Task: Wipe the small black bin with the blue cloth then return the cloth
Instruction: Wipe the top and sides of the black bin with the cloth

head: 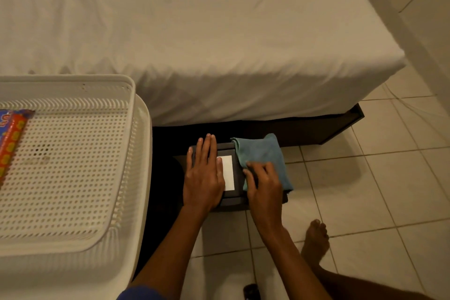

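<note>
The small black bin (237, 196) stands on the floor tiles beside the bed, with a white rectangle showing on its top. My left hand (203, 175) lies flat on the bin's left part, fingers stretched out and together. The blue cloth (264, 156) is draped over the bin's right side. My right hand (264, 184) presses down on the cloth's near end, fingers bent over it.
A bed with a white sheet (219, 44) fills the back, its dark base (316, 126) just behind the bin. A white perforated basket (73, 165) stands at the left with a colourful packet (12, 139) inside. My bare foot (315, 238) rests on the tiles at the right.
</note>
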